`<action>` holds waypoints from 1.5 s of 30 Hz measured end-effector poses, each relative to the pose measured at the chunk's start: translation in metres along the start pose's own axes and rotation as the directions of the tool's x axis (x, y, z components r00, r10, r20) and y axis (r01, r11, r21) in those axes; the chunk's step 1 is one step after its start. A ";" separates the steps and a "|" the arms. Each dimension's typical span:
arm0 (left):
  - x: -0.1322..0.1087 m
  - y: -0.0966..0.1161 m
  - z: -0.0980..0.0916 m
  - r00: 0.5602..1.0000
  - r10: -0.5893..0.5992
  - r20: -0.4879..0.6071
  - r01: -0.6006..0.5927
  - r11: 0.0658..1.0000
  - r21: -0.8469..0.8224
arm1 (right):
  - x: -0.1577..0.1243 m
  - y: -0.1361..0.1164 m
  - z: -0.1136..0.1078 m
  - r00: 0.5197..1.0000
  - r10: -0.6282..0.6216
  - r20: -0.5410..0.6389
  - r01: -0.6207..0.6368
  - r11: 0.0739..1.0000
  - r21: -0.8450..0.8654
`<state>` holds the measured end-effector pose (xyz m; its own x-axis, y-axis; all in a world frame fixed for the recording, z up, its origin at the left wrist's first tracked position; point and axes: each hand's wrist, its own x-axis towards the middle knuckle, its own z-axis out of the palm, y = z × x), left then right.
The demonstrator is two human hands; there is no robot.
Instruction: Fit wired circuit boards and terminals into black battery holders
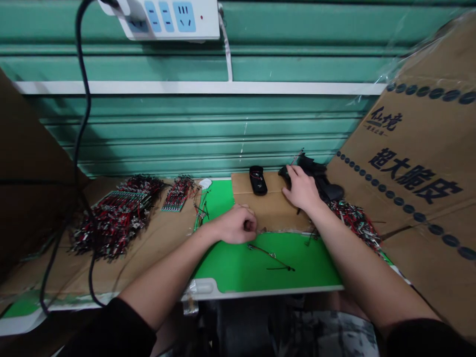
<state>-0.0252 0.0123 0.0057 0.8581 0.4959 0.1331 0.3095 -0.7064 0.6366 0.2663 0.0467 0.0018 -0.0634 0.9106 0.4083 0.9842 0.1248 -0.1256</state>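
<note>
My left hand [238, 224] rests at the near edge of a cardboard piece [273, 213], its fingers curled closed; whatever may be inside them is hidden. Further right, my right hand [302, 188] reaches to a pile of black plastic parts [316, 171]. Its fingertips touch a black casing [283, 172], and the thumb stands apart from the fingers. Between and beyond the hands, a black oval shell [258, 180] lies on the cardboard with a thin red wire inside. Nearer me, a thin wired piece [271, 254] lies on the green tabletop [238, 272].
Wired circuit boards form a large heap [115, 218] and a smaller stack [176, 194] at left. More red and black wires [357, 223] lie beside the tall carton [420, 163] at right. A black cable [84, 124] hangs at left, below a power strip [171, 20].
</note>
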 end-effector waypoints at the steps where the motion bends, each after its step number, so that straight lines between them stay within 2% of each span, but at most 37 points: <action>1: 0.000 0.000 0.000 1.000 0.001 0.001 -0.001 1.000 0.001 | 0.001 0.000 0.000 1.000 0.011 0.016 -0.010 0.999 -0.042; 6: 0.000 0.000 0.001 1.000 0.008 -0.014 -0.008 1.000 0.003 | 0.004 0.000 -0.001 0.998 0.061 0.032 -0.057 0.992 -0.116; 12: 0.001 0.001 0.001 0.999 -0.008 -0.037 0.007 0.999 -0.036 | 0.004 0.000 0.002 0.996 0.092 -0.003 -0.092 0.995 -0.043; 17: 0.002 -0.003 0.004 0.982 -0.127 -0.139 0.095 0.972 -0.216 | 0.001 -0.006 -0.001 0.989 0.056 -0.140 -0.043 0.995 0.092; 25: 0.006 -0.010 0.009 0.946 -0.217 -0.242 0.125 0.931 -0.344 | -0.004 -0.016 -0.018 0.981 0.065 -0.181 -0.040 0.990 0.138; 28: 0.010 -0.008 0.008 0.886 -0.328 -0.327 0.127 0.850 -0.510 | -0.008 -0.023 -0.027 0.965 0.055 -0.255 0.001 0.976 0.217; 31: 0.015 -0.005 0.005 0.804 -0.465 -0.371 0.068 0.691 -0.720 | -0.017 -0.043 -0.032 0.938 0.099 -0.332 0.060 0.897 0.437; 34: 0.019 0.000 0.004 0.792 -0.534 -0.295 -0.004 0.478 -0.878 | -0.032 -0.072 -0.032 0.941 0.118 -0.317 0.158 0.675 0.721; 37: 0.020 0.007 0.003 0.768 -0.564 -0.303 -0.100 0.361 -0.927 | -0.045 -0.096 -0.030 0.946 0.053 -0.320 0.254 0.493 0.832; 39: 0.020 0.011 0.000 0.714 -0.608 -0.347 -0.165 0.335 -0.928 | -0.051 -0.103 -0.031 0.944 0.005 -0.329 0.288 0.473 0.832; 41: 0.020 0.013 -0.003 0.663 -0.656 -0.361 -0.195 0.314 -0.929 | -0.052 -0.104 -0.032 0.940 -0.018 -0.341 0.305 0.494 0.814; 43: 0.019 0.013 -0.008 0.644 -0.687 -0.336 -0.195 0.277 -0.941 | -0.051 -0.102 -0.032 0.943 -0.013 -0.331 0.293 0.499 0.815; 45: 0.017 0.012 -0.012 0.645 -0.708 -0.288 -0.188 0.218 -0.958 | -0.049 -0.099 -0.028 0.960 0.002 -0.280 0.248 0.459 0.853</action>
<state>-0.0119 0.0186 0.0248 0.2166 0.9653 -0.1457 -0.4865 0.2361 0.8412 0.1769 -0.0209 0.0198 -0.0123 0.7641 0.6449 0.2952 0.6190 -0.7278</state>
